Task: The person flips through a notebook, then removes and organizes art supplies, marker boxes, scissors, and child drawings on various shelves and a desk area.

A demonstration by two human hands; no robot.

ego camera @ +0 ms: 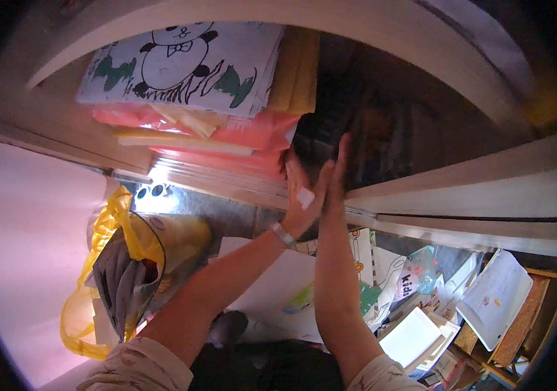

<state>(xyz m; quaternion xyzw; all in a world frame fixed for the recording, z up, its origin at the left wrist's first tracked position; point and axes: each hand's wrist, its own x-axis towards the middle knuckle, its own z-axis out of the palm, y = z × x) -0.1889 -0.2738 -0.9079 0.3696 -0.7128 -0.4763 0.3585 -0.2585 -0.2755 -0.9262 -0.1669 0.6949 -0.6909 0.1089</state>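
Observation:
My left hand (302, 203) reaches into the dark opening of a cabinet, at the right side of a paper stack. Its fingers are extended. A small white patch (306, 198) shows on it near the thumb; whether this is paper or a dressing I cannot tell. Close beside it, my right hand (338, 171) is edge-on with straight fingers and blurred. Nothing shows in its grasp. The stack has a sheet with a panda drawing (176, 63) on top, brown paper (295, 73) beneath, and pink plastic packs (200, 124) lower down.
A curved pale cabinet edge (278, 10) arches overhead. At left stands a cylindrical bin (181, 237) with a yellow plastic bag (122, 210) beside a pink panel (29, 234). Loose papers (268, 288), a white tray (496, 300) and a wooden drawer (523, 317) lie below right.

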